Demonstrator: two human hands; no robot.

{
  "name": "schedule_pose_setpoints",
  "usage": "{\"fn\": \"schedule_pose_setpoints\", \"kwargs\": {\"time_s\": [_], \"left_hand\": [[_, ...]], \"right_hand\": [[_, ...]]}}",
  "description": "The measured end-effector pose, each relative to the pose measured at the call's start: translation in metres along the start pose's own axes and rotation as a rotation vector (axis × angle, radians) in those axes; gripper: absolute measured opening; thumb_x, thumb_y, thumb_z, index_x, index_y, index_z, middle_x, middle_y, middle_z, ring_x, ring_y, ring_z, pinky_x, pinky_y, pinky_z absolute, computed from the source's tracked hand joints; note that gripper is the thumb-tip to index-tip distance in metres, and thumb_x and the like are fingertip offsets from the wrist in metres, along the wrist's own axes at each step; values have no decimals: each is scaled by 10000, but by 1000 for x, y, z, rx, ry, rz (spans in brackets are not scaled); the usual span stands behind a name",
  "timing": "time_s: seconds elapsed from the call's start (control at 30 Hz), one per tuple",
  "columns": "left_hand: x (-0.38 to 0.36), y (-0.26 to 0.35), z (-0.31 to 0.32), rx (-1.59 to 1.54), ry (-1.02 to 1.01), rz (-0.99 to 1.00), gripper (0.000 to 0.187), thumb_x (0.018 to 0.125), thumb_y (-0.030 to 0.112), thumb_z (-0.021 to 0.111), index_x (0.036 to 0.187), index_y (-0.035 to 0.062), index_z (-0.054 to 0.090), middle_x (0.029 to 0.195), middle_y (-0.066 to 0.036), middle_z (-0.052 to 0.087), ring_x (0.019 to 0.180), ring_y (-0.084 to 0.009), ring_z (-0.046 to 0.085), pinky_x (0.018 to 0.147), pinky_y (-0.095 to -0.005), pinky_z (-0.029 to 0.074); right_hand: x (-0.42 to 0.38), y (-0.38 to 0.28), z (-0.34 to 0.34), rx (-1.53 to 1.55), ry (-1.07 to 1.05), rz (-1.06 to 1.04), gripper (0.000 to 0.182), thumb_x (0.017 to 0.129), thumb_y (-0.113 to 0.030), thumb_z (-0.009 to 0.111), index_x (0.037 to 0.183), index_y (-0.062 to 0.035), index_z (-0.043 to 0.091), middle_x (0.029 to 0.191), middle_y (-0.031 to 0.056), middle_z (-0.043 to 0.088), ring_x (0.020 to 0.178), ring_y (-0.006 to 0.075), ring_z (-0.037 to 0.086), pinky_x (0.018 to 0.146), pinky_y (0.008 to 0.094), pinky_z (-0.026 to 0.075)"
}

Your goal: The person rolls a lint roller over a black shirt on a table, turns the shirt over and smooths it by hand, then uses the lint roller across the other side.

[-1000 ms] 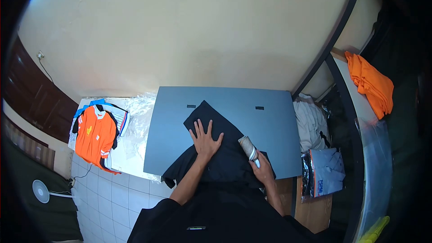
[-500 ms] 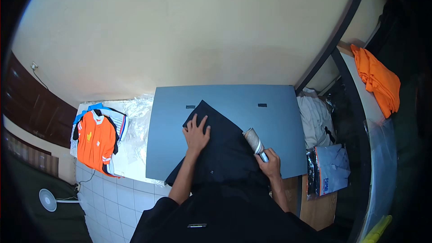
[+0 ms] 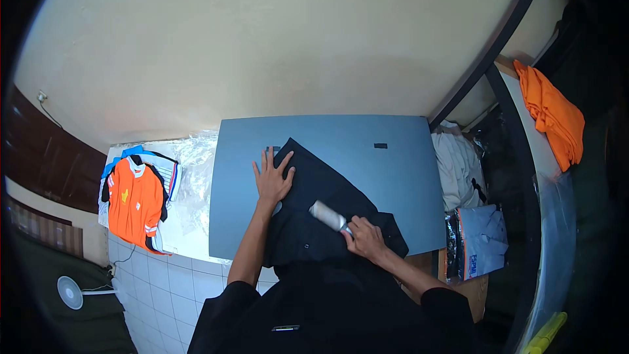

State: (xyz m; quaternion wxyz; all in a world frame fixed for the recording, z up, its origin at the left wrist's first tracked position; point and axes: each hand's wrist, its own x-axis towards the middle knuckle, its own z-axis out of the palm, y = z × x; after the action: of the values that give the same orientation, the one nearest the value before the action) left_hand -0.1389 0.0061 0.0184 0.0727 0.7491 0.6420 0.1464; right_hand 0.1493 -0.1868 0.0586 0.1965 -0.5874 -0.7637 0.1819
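Observation:
A black garment [image 3: 321,180] lies on the blue-grey tabletop [image 3: 406,183], one pointed corner toward the wall. Its near part merges with my black shirt, so that border is hard to see. My left hand [image 3: 273,179] is flat with fingers spread, at the garment's left edge, partly on the bare tabletop. In my right hand [image 3: 367,238] is a lint roller [image 3: 325,215], gripped by its handle. The pale roller head, slightly blurred, points up and left over the middle of the garment.
An orange jersey [image 3: 135,200] lies with other shirts on a white surface at left, beside clear plastic [image 3: 196,177]. Right of the tabletop are grey cloth [image 3: 458,170] and a bagged shirt [image 3: 483,242]. Folded orange cloth [image 3: 553,118] sits on a shelf. A white fan [image 3: 70,292] stands lower left.
My right hand has brought the lint roller left, from the garment's right edge to its middle. My left hand has shifted slightly left with fingers more spread. The garment's lower right part now spreads further right.

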Motion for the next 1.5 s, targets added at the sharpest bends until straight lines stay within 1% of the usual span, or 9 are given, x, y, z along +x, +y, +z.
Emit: {"fn": "schedule_pose_setpoints", "kwargs": {"time_s": [0.23,0.33,0.47,0.67,0.87,1.0,1.2,1.3,1.5], "left_hand": [[5,-5,0,13,-4,-6,562,1034,584,591,1584,485,537,1787,-183,266,1669,-395,189,1293,-721,96],[10,-5,-4,21,-47,-15,563,1036,597,591,1585,484,539,1786,-189,266,1668,-404,194,1283,-738,93],[9,-6,-1,19,-18,-8,574,1024,617,597,1582,493,540,1791,-186,258,1669,-396,198,1282,-737,96],[9,-8,1,14,3,-4,577,1021,624,594,1581,496,540,1792,-181,261,1668,-389,204,1283,-732,95],[11,-7,3,7,-8,-8,563,1026,634,579,1572,503,546,1788,-172,274,1670,-380,201,1292,-719,91],[9,-10,1,3,-27,-25,542,1046,637,548,1572,507,543,1792,-169,262,1675,-369,184,1295,-718,81],[10,-11,3,-8,-14,2,492,1089,585,502,1572,504,545,1794,-170,254,1680,-364,165,1293,-728,56],[13,-14,1,-12,-29,26,471,1110,545,482,1574,499,545,1795,-173,250,1682,-366,158,1292,-731,43],[24,-21,1,-21,-33,85,457,1131,490,461,1581,495,537,1792,-182,256,1682,-377,153,1289,-734,30]], "right_hand": [[35,64,-7,-113,318,251,226,962,-202,738,906,8,676,950,216,649,813,475,678,714,555,563],[20,47,-15,25,233,119,206,960,-200,744,922,-6,686,930,199,653,838,462,691,704,541,560],[-10,10,-10,105,-114,-257,211,943,-241,757,908,-48,680,910,134,631,806,359,691,661,506,580],[5,47,5,-139,118,70,241,951,-244,750,867,-31,675,927,151,639,813,369,704,659,517,583],[10,44,-6,-60,183,102,251,933,-227,764,835,-22,658,922,156,648,799,382,712,647,522,575],[-14,22,3,40,-13,-257,269,899,-253,814,831,-46,656,847,127,610,720,344,674,585,470,540],[11,46,-4,-129,155,134,244,944,-241,756,856,-28,676,891,159,650,790,411,704,641,538,558],[19,51,1,-33,151,35,244,929,-263,782,893,-35,704,923,152,686,790,398,716,671,503,576],[36,-38,34,123,-224,-444,285,993,-340,732,983,-56,719,946,122,680,770,362,734,648,466,593]]}}
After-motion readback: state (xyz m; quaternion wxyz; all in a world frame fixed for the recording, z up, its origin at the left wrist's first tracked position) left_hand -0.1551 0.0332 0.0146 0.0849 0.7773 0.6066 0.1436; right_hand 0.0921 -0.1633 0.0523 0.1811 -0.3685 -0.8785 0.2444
